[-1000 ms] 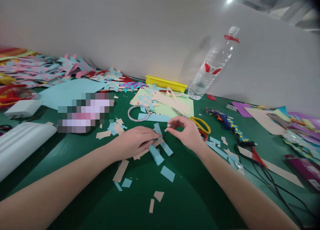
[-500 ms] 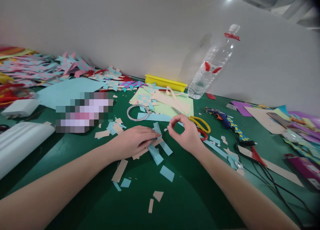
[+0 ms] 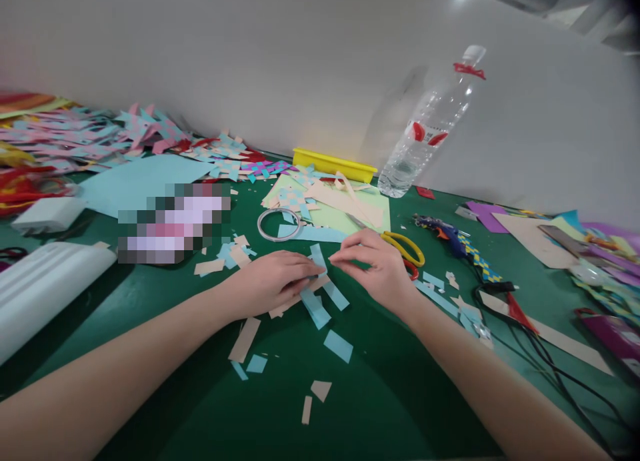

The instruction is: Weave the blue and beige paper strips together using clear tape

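My left hand (image 3: 280,281) rests on a crossed bundle of light blue and beige paper strips (image 3: 316,307), its fingers closed over the strips' upper part and thumb tucked below. Part of the bundle is hidden under the fingers. Just right of it, my right hand (image 3: 376,269) hovers in a pinch, thumb and forefinger tips together; anything between them is too small to make out. Behind this hand lie scissors (image 3: 406,246) with yellow and red handles, partly covered. A roll of tape (image 3: 279,225) sits beyond the left hand. Loose paper scraps (image 3: 339,345) lie nearer me.
A clear plastic bottle (image 3: 430,131) stands at the back beside a yellow tray (image 3: 334,165). Heaped paper strips (image 3: 60,137) fill the far left. A white object (image 3: 55,287) and a charger (image 3: 49,214) lie left; black cables (image 3: 545,361) and a purple box (image 3: 607,334) lie right.
My right thumb and forefinger have gone from a rounded curl to a straighter pinch, slightly closer to the strips. The left hand stays on the bundle; the whole view has shifted slightly.
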Available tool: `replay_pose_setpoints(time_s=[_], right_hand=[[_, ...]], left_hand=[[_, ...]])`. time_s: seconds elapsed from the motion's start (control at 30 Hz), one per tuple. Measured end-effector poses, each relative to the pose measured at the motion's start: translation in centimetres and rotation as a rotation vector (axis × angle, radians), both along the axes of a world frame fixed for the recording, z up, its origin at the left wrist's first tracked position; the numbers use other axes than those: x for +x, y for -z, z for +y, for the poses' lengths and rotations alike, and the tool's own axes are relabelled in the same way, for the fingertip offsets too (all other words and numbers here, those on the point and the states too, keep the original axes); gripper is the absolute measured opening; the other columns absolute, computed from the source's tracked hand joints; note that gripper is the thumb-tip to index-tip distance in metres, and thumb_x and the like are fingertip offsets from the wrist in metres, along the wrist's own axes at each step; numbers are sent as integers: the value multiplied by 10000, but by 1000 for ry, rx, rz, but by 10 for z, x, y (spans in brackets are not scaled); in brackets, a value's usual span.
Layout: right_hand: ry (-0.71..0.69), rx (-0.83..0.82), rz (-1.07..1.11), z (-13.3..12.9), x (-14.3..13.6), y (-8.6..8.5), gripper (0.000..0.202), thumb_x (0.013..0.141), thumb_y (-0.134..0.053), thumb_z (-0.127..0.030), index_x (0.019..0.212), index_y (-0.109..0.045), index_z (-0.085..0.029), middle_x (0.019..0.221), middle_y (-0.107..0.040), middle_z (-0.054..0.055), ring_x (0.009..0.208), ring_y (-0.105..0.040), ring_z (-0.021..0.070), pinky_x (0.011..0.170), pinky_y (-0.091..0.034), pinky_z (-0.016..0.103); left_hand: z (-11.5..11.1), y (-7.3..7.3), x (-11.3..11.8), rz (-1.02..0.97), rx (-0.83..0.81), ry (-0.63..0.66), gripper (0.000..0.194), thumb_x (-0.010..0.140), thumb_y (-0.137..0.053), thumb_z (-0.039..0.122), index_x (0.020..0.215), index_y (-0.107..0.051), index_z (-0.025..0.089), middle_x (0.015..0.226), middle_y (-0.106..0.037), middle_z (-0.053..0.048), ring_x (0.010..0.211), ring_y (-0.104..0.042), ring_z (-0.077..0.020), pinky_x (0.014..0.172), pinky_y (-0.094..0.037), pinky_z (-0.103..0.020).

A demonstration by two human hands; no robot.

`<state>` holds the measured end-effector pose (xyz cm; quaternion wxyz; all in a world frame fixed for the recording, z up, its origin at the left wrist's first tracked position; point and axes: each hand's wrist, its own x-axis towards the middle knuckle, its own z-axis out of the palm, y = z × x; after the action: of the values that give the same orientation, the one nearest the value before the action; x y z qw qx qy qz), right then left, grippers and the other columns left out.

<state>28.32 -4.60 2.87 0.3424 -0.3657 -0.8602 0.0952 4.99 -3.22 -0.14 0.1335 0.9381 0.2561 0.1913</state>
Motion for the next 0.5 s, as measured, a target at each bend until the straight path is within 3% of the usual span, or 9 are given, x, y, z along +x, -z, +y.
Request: replay_pose_setpoints(time_s=[0.17,0.5], right_hand=[[-116,-21,-130,-3,5,11,120,886,-548,-242,895,-668,-251,897,-689,15,866,-605,175,804,-434,368],[-41,1,-298,-4,3,18,158,910,-502,-281,887,-650,-231,862,-659,25,835,-559,177,777,-366,356]], left_hand=[[1,-1,1,6,-32,23,329,904,-454,169,1216,-557,193,1155,-640,-72,1054,-588,-195,889,-478,-324],[1,-2,2,23,-54,13,373,864,-497,147,1230,-545,197,1166,-636,-76,1058,-585,-209,875,-483,-329]])
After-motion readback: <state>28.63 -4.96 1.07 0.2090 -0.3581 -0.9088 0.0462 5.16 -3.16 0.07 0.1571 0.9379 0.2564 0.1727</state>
